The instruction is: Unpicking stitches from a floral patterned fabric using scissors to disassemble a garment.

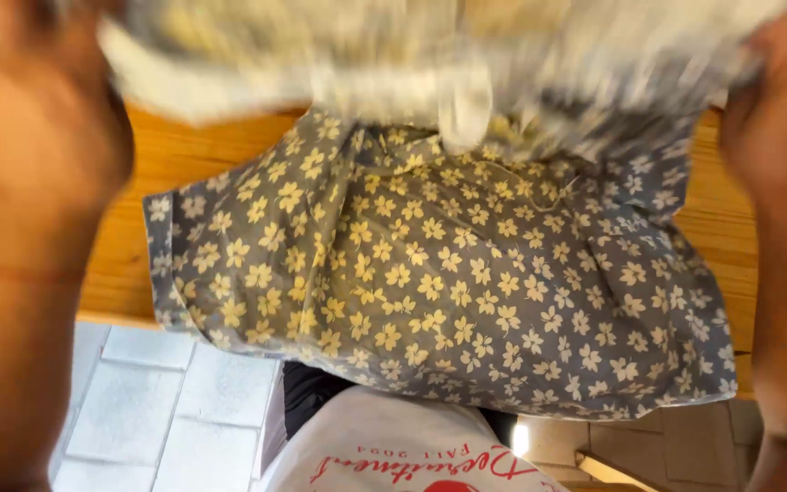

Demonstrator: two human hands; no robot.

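From the head camera, looking straight down, a grey-blue floral cloth (448,282) printed with pale yellow flowers lies spread over the wooden tabletop (184,155), its near edge hanging past the tabletop's front edge above the grey tiled floor (157,410). Its far portion is lifted up towards the camera and blurred with motion, showing a paler underside. To handle this lift well, both hands should probably rise evenly and keep the raised edge taut, so the fabric does not bunch in the middle. The left hand (43,118) is at the raised edge's left end and the right hand (776,118) at its right end; each grip appears closed on the cloth's edge, though the fingers are blurred and mostly hidden behind fabric, so how tightly they pinch cannot be told. A white printed shirt (393,456) shows below.
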